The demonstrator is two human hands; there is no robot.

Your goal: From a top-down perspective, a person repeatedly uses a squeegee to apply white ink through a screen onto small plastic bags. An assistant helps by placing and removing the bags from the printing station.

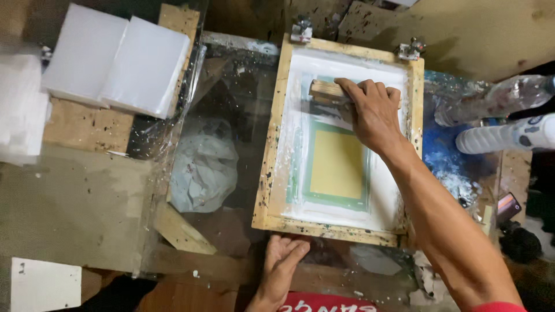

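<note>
A wooden screen-printing frame [272, 144] lies flat on a glass-topped bench, hinged by two metal clamps at its far edge. Its mesh shows a yellow rectangle [337, 164] bordered in green, with white ink smeared around it. My right hand [373, 110] grips a wooden-handled squeegee [325, 89] at the far end of the mesh. My left hand [283, 263] rests flat with fingers apart, touching the near rail of the frame.
Two stacks of white sheets [115, 58] lie at the far left. A crumpled white cloth [202, 167] shows beneath the glass. Two plastic bottles [497, 115] lie at the right over a blue ink stain. A white card [46, 285] sits near left.
</note>
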